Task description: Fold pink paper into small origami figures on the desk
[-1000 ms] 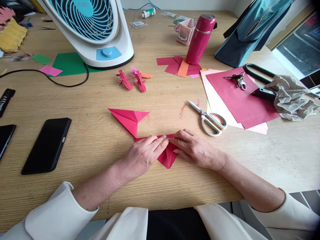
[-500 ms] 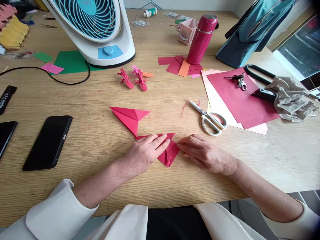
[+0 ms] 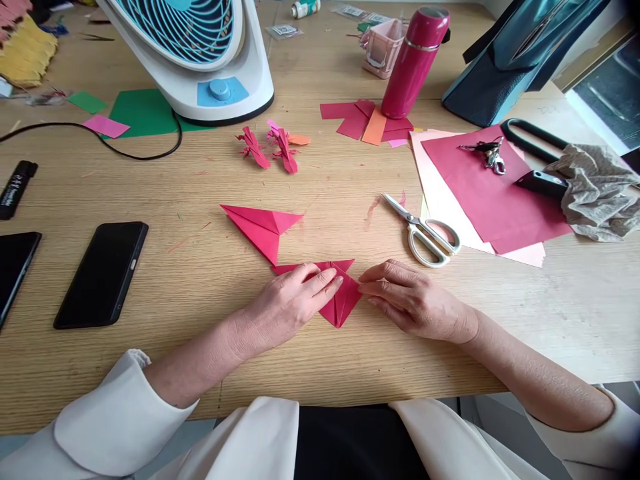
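Observation:
A folded red paper [image 3: 346, 298] lies on the table in front of me, creased into flaps with a point toward me. Over its left part rests my left hand [image 3: 289, 301], fingers stretched out and pressing it down, hiding some folds. At the paper's right corner, my right hand [image 3: 417, 300] has thumb and fingers pinched together on the edge. Just beyond the left hand sits a second folded red paper [image 3: 265, 230], flat and triangular, its lower corner close to the first. White-handled scissors [image 3: 425, 233] lie beyond the right hand, blades pointing away to the left.
Two small folded red paper figures [image 3: 286, 152] stand farther back, near a white-and-blue fan [image 3: 220, 93]. A pink flask [image 3: 415, 63] stands by paper scraps [image 3: 345, 111]. Red sheets [image 3: 475, 193] with keys [image 3: 493, 157] lie right; a phone [image 3: 103, 273] lies left.
The view has tilted slightly, so the scene sits a little higher and farther right. Both hands stay at the same folded paper, with hardly any visible change in it.

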`<action>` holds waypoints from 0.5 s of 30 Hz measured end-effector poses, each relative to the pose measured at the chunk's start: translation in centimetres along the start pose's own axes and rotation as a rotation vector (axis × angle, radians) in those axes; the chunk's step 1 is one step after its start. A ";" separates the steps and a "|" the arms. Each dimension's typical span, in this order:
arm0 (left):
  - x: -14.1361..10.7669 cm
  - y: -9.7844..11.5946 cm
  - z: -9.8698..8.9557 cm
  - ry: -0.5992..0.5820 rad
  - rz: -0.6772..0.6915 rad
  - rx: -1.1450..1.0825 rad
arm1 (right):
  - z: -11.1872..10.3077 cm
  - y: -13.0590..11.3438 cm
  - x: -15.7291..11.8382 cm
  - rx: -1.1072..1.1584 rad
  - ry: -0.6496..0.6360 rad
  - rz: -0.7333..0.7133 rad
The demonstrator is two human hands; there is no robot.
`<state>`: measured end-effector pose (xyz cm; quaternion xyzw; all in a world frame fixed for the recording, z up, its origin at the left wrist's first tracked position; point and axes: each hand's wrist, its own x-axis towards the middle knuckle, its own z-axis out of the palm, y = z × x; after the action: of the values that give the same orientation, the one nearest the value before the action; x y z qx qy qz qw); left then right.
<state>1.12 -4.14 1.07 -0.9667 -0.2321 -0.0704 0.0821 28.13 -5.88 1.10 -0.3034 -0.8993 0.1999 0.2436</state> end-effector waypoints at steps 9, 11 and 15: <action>-0.8 0.8 -0.9 -0.047 0.011 -0.056 | 1.5 0.7 0.7 -0.094 -0.047 -0.055; -1.0 0.9 -0.9 -0.020 0.032 -0.090 | 1.7 0.7 0.4 -0.127 -0.052 -0.059; -1.0 1.2 -0.5 0.062 0.044 -0.134 | 1.8 0.6 0.4 -0.195 -0.066 -0.050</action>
<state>0.74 -5.73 1.27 -0.9722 -0.2029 -0.1138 0.0258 27.07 -5.59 -0.52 -0.2962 -0.9294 0.1150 0.1878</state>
